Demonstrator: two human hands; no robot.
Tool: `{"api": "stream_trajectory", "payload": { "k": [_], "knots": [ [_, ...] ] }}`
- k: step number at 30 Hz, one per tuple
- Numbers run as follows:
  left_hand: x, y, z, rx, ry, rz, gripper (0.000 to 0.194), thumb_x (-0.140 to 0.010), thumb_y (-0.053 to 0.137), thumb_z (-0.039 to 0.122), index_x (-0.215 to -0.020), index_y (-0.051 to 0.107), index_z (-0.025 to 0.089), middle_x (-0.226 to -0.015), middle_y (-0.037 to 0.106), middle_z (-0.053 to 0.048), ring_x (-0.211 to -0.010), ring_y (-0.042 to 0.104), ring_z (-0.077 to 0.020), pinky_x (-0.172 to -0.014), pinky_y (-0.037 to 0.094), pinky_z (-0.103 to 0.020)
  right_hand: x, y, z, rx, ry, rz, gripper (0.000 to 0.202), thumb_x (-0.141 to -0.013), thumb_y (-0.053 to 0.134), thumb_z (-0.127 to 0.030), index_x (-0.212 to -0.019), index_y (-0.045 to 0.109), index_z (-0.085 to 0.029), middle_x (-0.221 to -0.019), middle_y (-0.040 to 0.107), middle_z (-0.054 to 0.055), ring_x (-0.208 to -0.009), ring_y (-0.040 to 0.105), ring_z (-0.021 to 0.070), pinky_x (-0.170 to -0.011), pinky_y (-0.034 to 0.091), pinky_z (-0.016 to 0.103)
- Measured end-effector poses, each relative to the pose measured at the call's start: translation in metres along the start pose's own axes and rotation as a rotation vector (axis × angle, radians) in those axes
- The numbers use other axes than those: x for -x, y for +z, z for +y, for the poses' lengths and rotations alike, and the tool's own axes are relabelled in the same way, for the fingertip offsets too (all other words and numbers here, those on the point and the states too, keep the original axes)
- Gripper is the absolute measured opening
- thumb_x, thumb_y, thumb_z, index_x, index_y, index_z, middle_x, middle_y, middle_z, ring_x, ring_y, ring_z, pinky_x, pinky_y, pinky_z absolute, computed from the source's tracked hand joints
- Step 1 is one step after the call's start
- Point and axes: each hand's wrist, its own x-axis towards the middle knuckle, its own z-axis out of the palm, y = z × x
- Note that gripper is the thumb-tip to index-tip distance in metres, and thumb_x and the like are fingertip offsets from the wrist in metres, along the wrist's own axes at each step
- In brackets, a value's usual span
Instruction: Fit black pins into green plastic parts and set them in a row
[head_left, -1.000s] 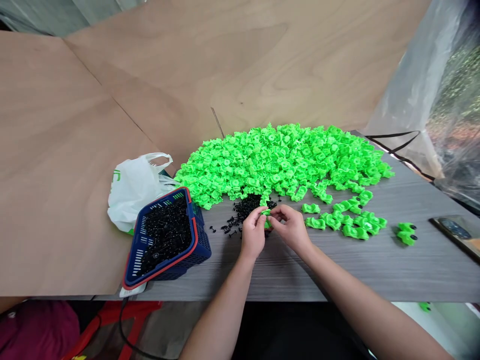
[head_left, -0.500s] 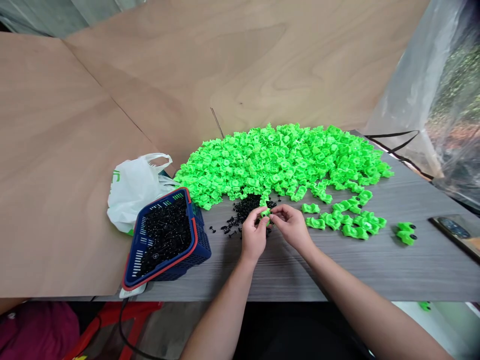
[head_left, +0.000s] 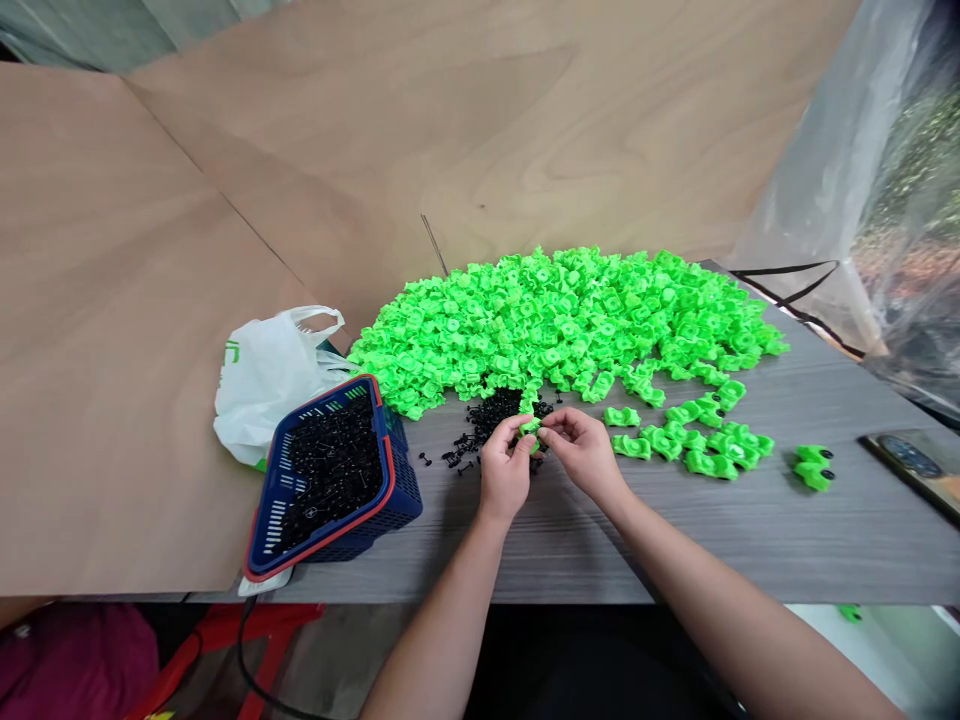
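Over the near part of the grey table (head_left: 750,545), the left hand (head_left: 505,475) pinches a small green piece (head_left: 529,427), and the right hand (head_left: 589,458) meets it from the other side. The 2 hands are close together; whether the right fingertips grip the piece itself or a small black part is hidden. Just beyond lie black pins (head_left: 487,418) with knobbed ends, at the foot of a big green heap (head_left: 570,325). A blue basket (head_left: 406,490) full of similar pins stands to the left, and 2 green pieces with black wheels (head_left: 812,468) sit together near the phone (head_left: 909,456) on the right.

The step in hand looks like close fitting or adjusting of 1 piece. Judging from the grip, the next move calls for a steady left pinch and careful, well-aligned right fingertips.
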Motion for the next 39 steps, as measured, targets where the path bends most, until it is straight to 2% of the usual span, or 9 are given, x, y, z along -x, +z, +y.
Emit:
{"api": "stream_trajectory", "payload": {
  "k": [8, 12, 18, 21, 23, 28, 31, 34, 39],
  "knots": [
    [0.0, -0.006, 0.004, -0.017, -0.015, -0.089, 0.029, -0.089, 0.058, 0.038, -0.11, 0.066, 0.019, -0.106, 0.069, -0.011, -0.084, 0.066, -0.0205, -0.057, 0.057, -0.026, -0.002, -0.005, 0.007, -0.121, 0.083, -0.068, 0.033, -0.073, 0.077, -0.039, -0.093, 0.065, -0.017, -0.071, 0.066, 0.001, -0.062, 0.063, 0.0154, -0.062, 0.055, 0.03],
    [0.0, -0.006, 0.002, -0.012, -0.002, -0.078, 0.027, -0.088, 0.061, 0.036, -0.107, 0.068, 0.019, -0.108, 0.069, -0.01, -0.093, 0.065, -0.021, -0.07, 0.057, -0.027, -0.002, -0.006, 0.005, -0.104, 0.085, -0.094, 0.034, -0.073, 0.077, -0.04, -0.095, 0.068, -0.016, -0.072, 0.067, 0.002, -0.062, 0.063, 0.0155, -0.062, 0.055, 0.03],
    [-0.001, -0.003, 0.001, 0.255, -0.223, -0.058, 0.036, -0.085, 0.065, 0.042, -0.113, 0.063, 0.02, -0.106, 0.068, -0.01, -0.081, 0.065, -0.0177, -0.065, 0.057, -0.031, -0.004, -0.007, 0.005, 0.006, 0.054, -0.091, 0.029, -0.077, 0.071, -0.039, -0.094, 0.07, -0.016, -0.069, 0.066, 0.002, -0.06, 0.059, 0.0149, -0.057, 0.05, 0.027],
    [-0.005, -0.008, 0.006, 0.386, -0.258, -0.029, 0.044, -0.084, 0.067, 0.038, -0.124, 0.057, 0.023, -0.103, 0.066, -0.008, -0.092, 0.066, -0.0194, -0.075, 0.058, -0.035, -0.005, -0.014, 0.013, 0.156, 0.026, -0.03, 0.022, -0.082, 0.062, -0.034, -0.094, 0.068, -0.016, -0.074, 0.068, 0.003, -0.063, 0.061, 0.0165, -0.06, 0.049, 0.028],
    [-0.007, -0.014, 0.011, 0.429, -0.267, -0.038, 0.05, -0.082, 0.07, 0.031, -0.128, 0.054, 0.024, -0.102, 0.065, -0.007, -0.099, 0.064, -0.0198, -0.082, 0.057, -0.038, -0.006, -0.022, 0.019, 0.371, -0.007, -0.021, 0.016, -0.082, 0.057, -0.025, -0.091, 0.068, -0.017, -0.076, 0.069, 0.004, -0.067, 0.061, 0.0175, -0.063, 0.048, 0.028],
    [-0.008, -0.024, 0.017, 0.456, -0.304, -0.05, 0.04, -0.075, 0.075, 0.022, -0.111, 0.056, 0.024, -0.098, 0.059, -0.002, -0.099, 0.064, -0.0185, -0.088, 0.057, -0.043, -0.001, -0.032, 0.028, 0.887, -0.081, -0.134, 0.023, -0.074, 0.056, -0.008, -0.091, 0.067, -0.018, -0.087, 0.068, 0.006, -0.082, 0.062, 0.0202, -0.073, 0.043, 0.027],
    [-0.006, -0.024, 0.014, 0.457, -0.341, -0.04, 0.035, -0.076, 0.074, 0.025, -0.104, 0.054, 0.025, -0.092, 0.059, 0.0, -0.095, 0.064, -0.0175, -0.085, 0.057, -0.042, 0.002, -0.027, 0.028, 1.005, -0.069, -0.181, 0.024, -0.076, 0.058, -0.009, -0.097, 0.066, -0.018, -0.093, 0.066, 0.007, -0.086, 0.062, 0.0204, -0.074, 0.041, 0.026],
    [-0.005, -0.022, 0.009, 0.415, -0.326, -0.012, 0.034, -0.075, 0.075, 0.025, -0.101, 0.054, 0.023, -0.089, 0.062, -0.001, -0.085, 0.063, -0.0143, -0.078, 0.054, -0.033, 0.003, -0.019, 0.029, 1.07, -0.057, -0.216, 0.017, -0.081, 0.059, -0.013, -0.096, 0.066, -0.019, -0.095, 0.064, 0.007, -0.086, 0.062, 0.0204, -0.073, 0.04, 0.026],
    [-0.006, -0.023, 0.005, 0.348, -0.289, 0.022, 0.042, -0.074, 0.075, 0.024, -0.113, 0.06, 0.02, -0.091, 0.066, -0.005, -0.076, 0.061, -0.0115, -0.067, 0.046, -0.025, 0.0, -0.014, 0.034, 1.129, -0.044, -0.224, 0.009, -0.086, 0.059, -0.016, -0.091, 0.065, -0.019, -0.093, 0.062, 0.008, -0.085, 0.062, 0.021, -0.071, 0.039, 0.027]
  ]
}}
